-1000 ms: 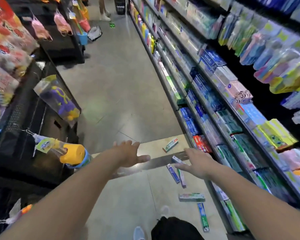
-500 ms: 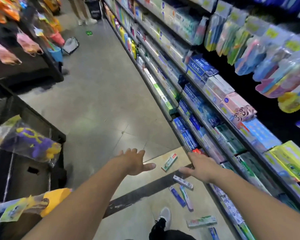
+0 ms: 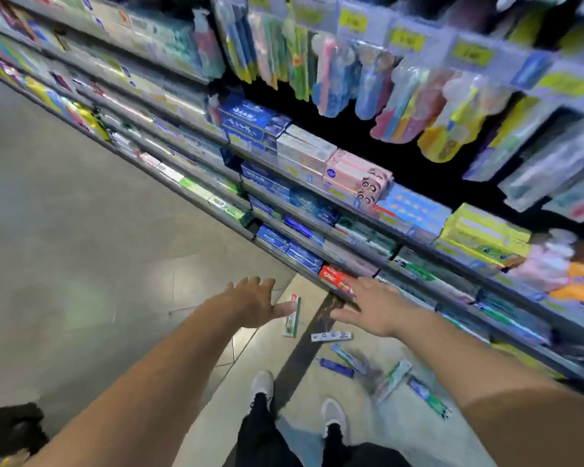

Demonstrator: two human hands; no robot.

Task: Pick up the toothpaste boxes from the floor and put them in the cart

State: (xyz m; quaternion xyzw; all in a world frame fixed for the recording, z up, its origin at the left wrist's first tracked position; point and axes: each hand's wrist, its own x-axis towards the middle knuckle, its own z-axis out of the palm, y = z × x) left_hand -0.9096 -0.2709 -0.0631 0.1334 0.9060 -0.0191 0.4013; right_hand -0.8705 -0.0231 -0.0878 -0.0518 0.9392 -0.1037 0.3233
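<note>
Toothpaste boxes lie scattered on the floor (image 3: 81, 230) at the foot of the shelving: a white-green box with red end (image 3: 292, 316) just beyond the left thumb, a white box with blue dots (image 3: 331, 336) lying flat below the right hand, a dark blue box (image 3: 336, 364) nearer the feet, a white-green box (image 3: 393, 379) tilted to its right, a blue-green box (image 3: 427, 396) furthest right. One more blurred box sits between the dotted and dark blue ones, colour unclear. All are flat on the floor, none held. Left hand (image 3: 253, 303) is stretched forward over the floor, fingers spread and straight, grip loose, holding nothing. Right hand (image 3: 373, 308) also reaches forward, fingers extended, grip empty, near the lowest shelf edge. A dark floor strip (image 3: 304, 352) runs diagonally between the hands. White sneakers (image 3: 263, 382) and dark trousers are visible at the bottom. Store shelves (image 3: 317, 197) on the right are packed with boxed toothpaste; hanging toothbrush packs (image 3: 368, 79) above, heavily blurred. Cart not identifiable.
</note>
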